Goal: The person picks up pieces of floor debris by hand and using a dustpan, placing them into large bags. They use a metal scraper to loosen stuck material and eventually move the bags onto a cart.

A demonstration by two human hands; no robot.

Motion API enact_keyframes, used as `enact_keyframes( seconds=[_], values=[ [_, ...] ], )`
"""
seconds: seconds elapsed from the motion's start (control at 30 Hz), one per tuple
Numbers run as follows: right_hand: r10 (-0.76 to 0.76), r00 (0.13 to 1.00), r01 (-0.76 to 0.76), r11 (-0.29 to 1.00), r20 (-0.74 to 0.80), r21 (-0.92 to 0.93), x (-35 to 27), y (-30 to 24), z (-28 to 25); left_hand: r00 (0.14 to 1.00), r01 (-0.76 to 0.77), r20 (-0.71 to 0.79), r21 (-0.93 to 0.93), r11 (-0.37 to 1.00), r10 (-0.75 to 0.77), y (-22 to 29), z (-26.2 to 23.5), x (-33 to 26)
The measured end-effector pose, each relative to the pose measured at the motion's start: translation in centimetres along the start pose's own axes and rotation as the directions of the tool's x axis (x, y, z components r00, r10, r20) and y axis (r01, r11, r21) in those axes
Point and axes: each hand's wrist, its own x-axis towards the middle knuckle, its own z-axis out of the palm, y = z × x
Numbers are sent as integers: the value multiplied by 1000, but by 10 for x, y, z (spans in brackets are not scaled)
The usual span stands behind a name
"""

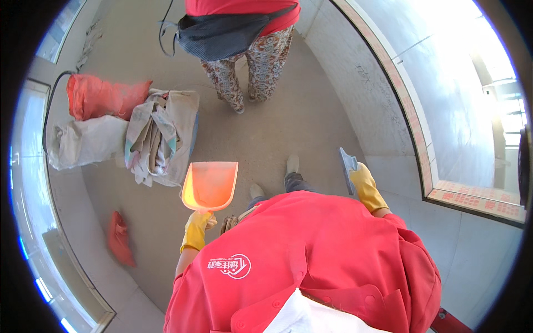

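An orange-and-yellow dustpan (210, 186) is held out over the floor at the left, its open side facing away from me. My left hand (195, 230), in a yellow rubber glove, is closed round its handle. On the right, my right hand (366, 187) wears a matching glove and grips a flat grey-blue tool with a long straight edge (348, 166). The edge is seen nearly side-on, and the gloved fingers hide the handle, so its exact kind is unclear. The dustpan appears to have nothing sizeable in it.
Another person (244, 50) in patterned trousers stands ahead. At the left, a red sack (105, 97), a white sack (89, 141) and a beige sack of folded material (166, 133) sit together. A smaller red bag (120, 240) lies nearer. A framed opening (400, 105) lines the right wall.
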Motion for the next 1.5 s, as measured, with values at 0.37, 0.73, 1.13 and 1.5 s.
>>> enact_keyframes(
  seconds=[0.37, 0.73, 1.13, 1.5],
  values=[
    [-31, 988, 0, 981, 154, 195, 189, 136, -117, 979, -202, 12, 205, 958, 203, -21, 179, -40],
    [-42, 990, 10, 975, 136, 223, 355, 141, -207, 969, -214, -17, 436, 874, 246, 47, 397, -62],
    [69, 985, -77, 996, 159, 46, 576, -37, -218, 872, -468, 250, 675, 570, 421, 316, 509, 63],
    [-22, 996, 23, 1000, 85, -9, 874, -412, -370, 967, 75, 234, 132, 988, -105, 700, 623, 395]
  ],
)
